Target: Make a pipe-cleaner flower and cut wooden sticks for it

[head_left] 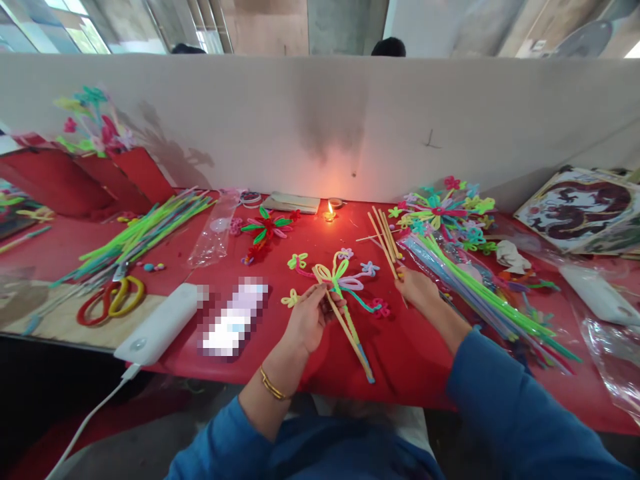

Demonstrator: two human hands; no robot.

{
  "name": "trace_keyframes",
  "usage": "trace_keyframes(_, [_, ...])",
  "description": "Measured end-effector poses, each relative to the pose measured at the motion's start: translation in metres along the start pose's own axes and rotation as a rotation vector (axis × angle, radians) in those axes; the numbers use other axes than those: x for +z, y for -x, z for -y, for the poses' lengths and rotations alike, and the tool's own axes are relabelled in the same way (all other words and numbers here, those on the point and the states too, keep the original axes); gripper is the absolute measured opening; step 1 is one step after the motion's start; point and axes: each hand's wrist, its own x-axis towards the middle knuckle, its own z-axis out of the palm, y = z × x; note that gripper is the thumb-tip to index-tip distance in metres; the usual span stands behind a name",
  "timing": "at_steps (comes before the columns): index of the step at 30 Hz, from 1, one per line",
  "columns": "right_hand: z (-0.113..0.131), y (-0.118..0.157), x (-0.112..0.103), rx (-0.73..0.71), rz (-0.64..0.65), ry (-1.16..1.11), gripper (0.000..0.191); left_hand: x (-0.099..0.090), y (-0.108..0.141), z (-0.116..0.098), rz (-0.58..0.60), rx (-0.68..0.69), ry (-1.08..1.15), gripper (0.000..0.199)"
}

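Note:
My left hand (313, 317) is closed around the stem of a pipe-cleaner flower (341, 283) with looped petals and small coloured blossoms on curling arms. A bare wooden stick (350, 333) lies along the green-wrapped stem in the same grip, and both slant down toward me. To the right, my right hand (420, 290) has its fingers drawn together at the lower ends of several loose wooden sticks (387, 233) on the red table. A thin tip shows below those fingers; how many sticks they grip is hidden.
A small flame (329, 212) burns at the back of the table (280, 360). Pipe-cleaner bundles (145, 230) lie left and right. Red-and-yellow scissors (113, 300), a white power bank (157, 323) with a cable and a blurred phone (235, 319) lie left. A pale partition (240, 127) stands behind.

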Motion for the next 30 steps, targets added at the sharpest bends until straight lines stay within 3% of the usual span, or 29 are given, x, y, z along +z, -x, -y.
trace_keyframes(5, [-0.024,0.029,-0.009,-0.059,-0.014,-0.153,0.039,-0.005,0.001,-0.002,-0.009,-0.009,0.01,0.007])
trace_keyframes(11, [-0.051,0.088,0.0,-0.086,-0.011,-0.619,0.044,-0.01,-0.003,-0.003,-0.016,-0.014,0.007,0.006])
trace_keyframes(16, [-0.048,0.14,-0.002,0.026,0.226,-0.802,0.048,-0.011,-0.004,-0.001,-0.057,-0.006,0.017,0.008])
trace_keyframes(21, [-0.045,0.187,0.02,0.061,0.402,-0.88,0.049,-0.011,0.002,0.018,-0.051,-0.075,-0.055,0.01])
trace_keyframes(26, [-0.05,0.209,0.036,0.053,0.509,-0.896,0.046,-0.014,-0.004,0.025,-0.144,0.004,-0.29,0.015])
trace_keyframes(30, [-0.049,0.215,0.036,0.042,0.55,-0.903,0.046,-0.017,-0.019,0.019,-0.1,0.031,-0.443,0.012])
